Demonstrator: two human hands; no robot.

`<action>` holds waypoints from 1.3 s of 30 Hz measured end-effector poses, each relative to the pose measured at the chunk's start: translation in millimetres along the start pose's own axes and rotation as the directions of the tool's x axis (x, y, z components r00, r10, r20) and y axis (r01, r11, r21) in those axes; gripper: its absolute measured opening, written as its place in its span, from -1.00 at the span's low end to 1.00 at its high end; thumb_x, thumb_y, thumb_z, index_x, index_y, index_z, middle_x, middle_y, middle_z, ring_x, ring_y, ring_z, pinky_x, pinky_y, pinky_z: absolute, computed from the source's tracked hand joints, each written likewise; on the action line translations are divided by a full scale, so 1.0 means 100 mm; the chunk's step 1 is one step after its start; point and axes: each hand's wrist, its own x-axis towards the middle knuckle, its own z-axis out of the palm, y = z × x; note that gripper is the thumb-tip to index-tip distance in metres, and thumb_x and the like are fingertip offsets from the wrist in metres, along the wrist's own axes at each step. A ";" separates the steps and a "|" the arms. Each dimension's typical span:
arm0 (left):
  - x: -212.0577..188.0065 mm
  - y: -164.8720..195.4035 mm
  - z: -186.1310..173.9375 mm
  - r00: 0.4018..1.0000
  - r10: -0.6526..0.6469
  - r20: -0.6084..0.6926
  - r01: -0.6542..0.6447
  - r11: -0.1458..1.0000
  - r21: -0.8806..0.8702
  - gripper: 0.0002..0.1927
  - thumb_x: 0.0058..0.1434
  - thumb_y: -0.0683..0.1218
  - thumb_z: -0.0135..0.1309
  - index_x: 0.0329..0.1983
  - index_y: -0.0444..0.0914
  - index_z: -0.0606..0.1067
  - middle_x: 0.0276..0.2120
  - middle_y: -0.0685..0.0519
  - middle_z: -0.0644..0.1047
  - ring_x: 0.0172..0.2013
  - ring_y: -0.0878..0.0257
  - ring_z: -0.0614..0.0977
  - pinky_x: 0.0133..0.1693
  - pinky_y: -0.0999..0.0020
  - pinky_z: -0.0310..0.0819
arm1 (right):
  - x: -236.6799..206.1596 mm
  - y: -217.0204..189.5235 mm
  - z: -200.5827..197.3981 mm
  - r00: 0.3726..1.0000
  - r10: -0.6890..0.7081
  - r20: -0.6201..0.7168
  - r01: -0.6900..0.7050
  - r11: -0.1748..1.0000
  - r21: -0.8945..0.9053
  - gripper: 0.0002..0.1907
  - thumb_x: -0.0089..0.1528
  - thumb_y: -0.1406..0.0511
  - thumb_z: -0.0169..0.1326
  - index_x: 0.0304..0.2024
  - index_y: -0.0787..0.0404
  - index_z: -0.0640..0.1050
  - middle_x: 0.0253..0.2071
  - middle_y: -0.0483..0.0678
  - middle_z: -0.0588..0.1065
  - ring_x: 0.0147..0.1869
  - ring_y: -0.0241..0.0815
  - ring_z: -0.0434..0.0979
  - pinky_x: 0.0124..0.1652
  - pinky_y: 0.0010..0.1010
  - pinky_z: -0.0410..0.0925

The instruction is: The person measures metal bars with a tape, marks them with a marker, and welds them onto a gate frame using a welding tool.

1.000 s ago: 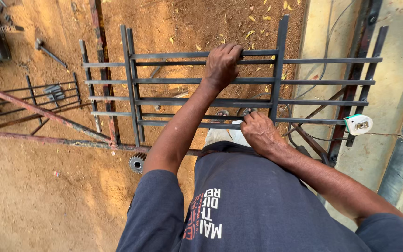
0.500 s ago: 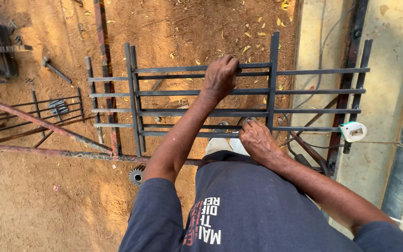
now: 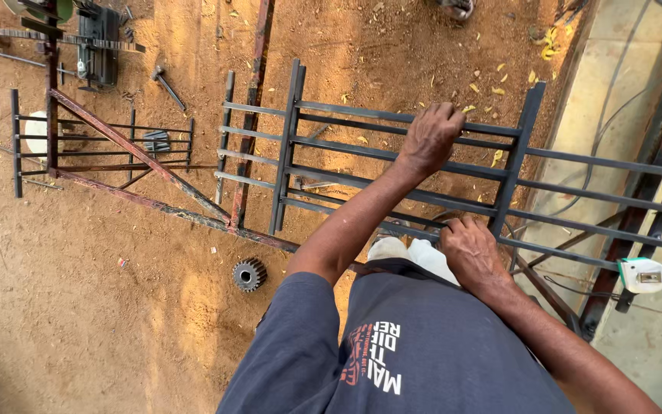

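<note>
A dark metal grille (image 3: 362, 153) of horizontal bars and upright posts is held above the sandy ground. My left hand (image 3: 430, 138) is closed around one of its upper bars, near the middle. My right hand (image 3: 469, 253) grips a lower bar close to my body, beside the right upright post (image 3: 519, 161). Both arms reach forward from my dark blue shirt (image 3: 415, 345). A white shoe (image 3: 411, 251) shows just below the grille.
A rusty angle-iron frame (image 3: 139, 157) lies to the left on the dirt. Near my left arm rests a small gear (image 3: 249, 274). A hammer (image 3: 166, 86) and a dark machine (image 3: 97, 42) are at top left. A white device (image 3: 643, 274) sits over the concrete strip at right.
The grille now lies tilted, its right end lower in the view, and sits further right. Both hands keep their grips on the same bars.
</note>
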 end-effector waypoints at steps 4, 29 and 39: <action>0.00 -0.01 -0.12 1.000 0.009 -0.005 -0.009 1.000 0.009 -0.85 0.26 -0.36 0.01 -0.15 -0.35 0.51 -0.30 -0.07 0.55 -0.22 0.13 0.63 -0.20 0.24 0.60 | 0.01 0.00 0.02 1.000 0.006 0.028 -0.006 0.999 -0.034 -0.84 0.17 0.47 0.08 -0.22 0.34 0.64 -0.15 0.16 0.58 -0.04 -0.03 0.60 -0.03 -0.20 0.48; -0.53 -1.74 -1.22 0.887 -0.241 0.395 0.036 0.887 0.460 -0.84 0.30 -0.28 0.04 -0.07 -0.29 0.49 -0.14 -0.10 0.58 -0.11 0.14 0.61 0.07 0.17 0.52 | 0.02 0.01 0.08 0.999 0.022 0.034 -0.021 0.999 -0.032 -0.89 0.26 0.42 0.03 -0.28 0.28 0.59 -0.29 0.09 0.56 -0.12 -0.08 0.62 -0.11 -0.22 0.52; -0.52 -1.78 -1.21 0.857 -0.311 0.410 0.154 0.915 0.373 -0.89 0.43 -0.24 -0.03 -0.09 -0.28 0.52 -0.11 -0.14 0.60 -0.09 0.11 0.63 0.08 0.16 0.53 | 0.00 0.04 0.14 1.000 -0.011 -0.026 0.009 0.998 -0.061 -0.87 0.27 0.41 0.02 -0.32 0.28 0.59 -0.33 0.10 0.57 -0.15 -0.07 0.62 -0.09 -0.21 0.53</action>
